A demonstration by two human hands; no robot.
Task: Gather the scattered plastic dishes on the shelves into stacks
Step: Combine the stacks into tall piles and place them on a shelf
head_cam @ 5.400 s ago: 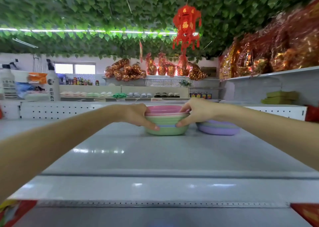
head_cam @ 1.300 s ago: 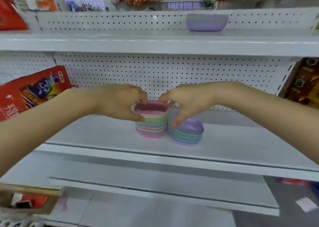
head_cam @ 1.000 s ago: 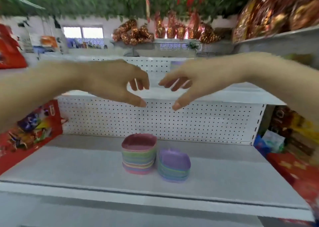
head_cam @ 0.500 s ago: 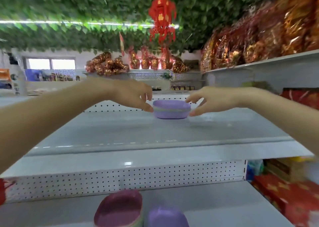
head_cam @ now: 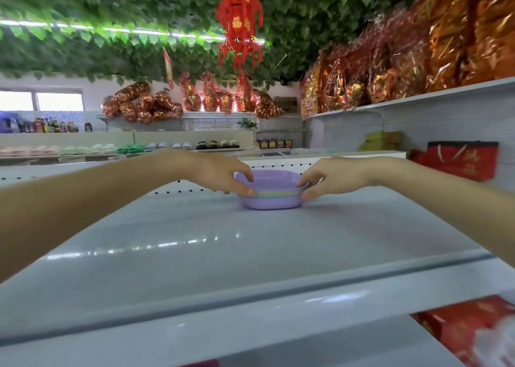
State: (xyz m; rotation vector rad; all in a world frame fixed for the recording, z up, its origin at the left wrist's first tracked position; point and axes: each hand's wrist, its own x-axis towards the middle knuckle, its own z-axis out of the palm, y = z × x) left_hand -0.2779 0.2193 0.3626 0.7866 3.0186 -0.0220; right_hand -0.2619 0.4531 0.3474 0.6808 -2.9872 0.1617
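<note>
A short stack of plastic dishes (head_cam: 271,194), purple on top and at the bottom with green rims between, sits far back on the top shelf (head_cam: 250,255). My left hand (head_cam: 223,173) grips the stack's left rim, fingers over the edge and thumb below. On the right rim my right hand (head_cam: 328,175) holds it the same way, thumb pressed against the side. The stack rests on the shelf.
Red gift boxes (head_cam: 462,159) and green boxes (head_cam: 381,141) stand to the right on the neighbouring shelving. Foil-wrapped packages (head_cam: 418,54) fill the high right shelf. A red lantern (head_cam: 239,23) hangs from the leafy ceiling. More red boxes (head_cam: 468,330) lie below at the lower right.
Both hands have left the stacks on the lower shelf, risen to the top shelf and closed on the purple stack's two sides. The view has tilted up with them.
</note>
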